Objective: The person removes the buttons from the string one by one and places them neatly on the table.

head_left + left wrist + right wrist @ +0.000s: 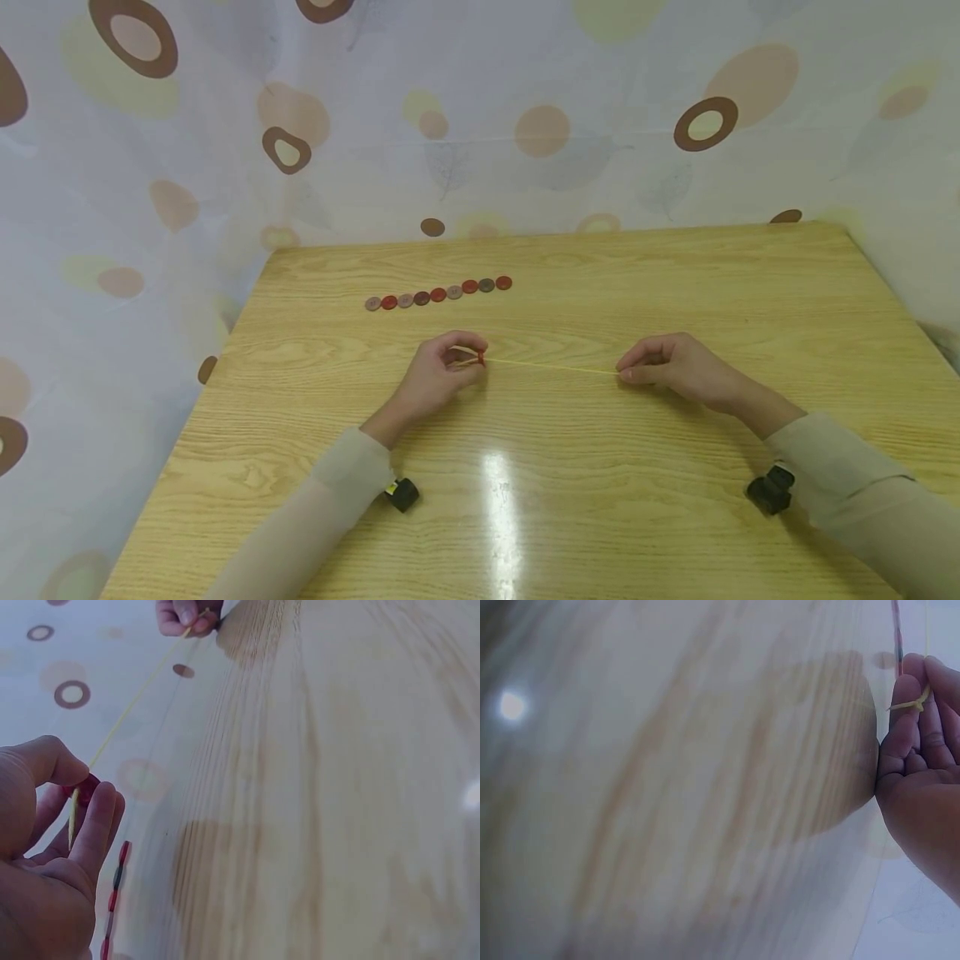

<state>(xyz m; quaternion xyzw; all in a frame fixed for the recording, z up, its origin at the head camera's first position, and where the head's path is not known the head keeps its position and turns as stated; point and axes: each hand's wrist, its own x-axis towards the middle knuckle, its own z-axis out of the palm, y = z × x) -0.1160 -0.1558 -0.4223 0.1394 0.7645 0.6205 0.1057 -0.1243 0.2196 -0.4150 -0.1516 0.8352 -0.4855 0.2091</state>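
Observation:
Between thumb and fingers my left hand pinches a red button. A yellow string passes through this button, and its short end shows behind it in the left wrist view. My right hand pinches the far part of the string, which stretches nearly straight between both hands. In the right wrist view a small knot and a loose string tip show at my right fingers. Both hands are low over the wooden table.
Beyond the hands several red, grey and brownish buttons lie in a slightly slanted row on the table. A patterned cloth hangs behind and at the sides. Small black cameras are worn on both wrists.

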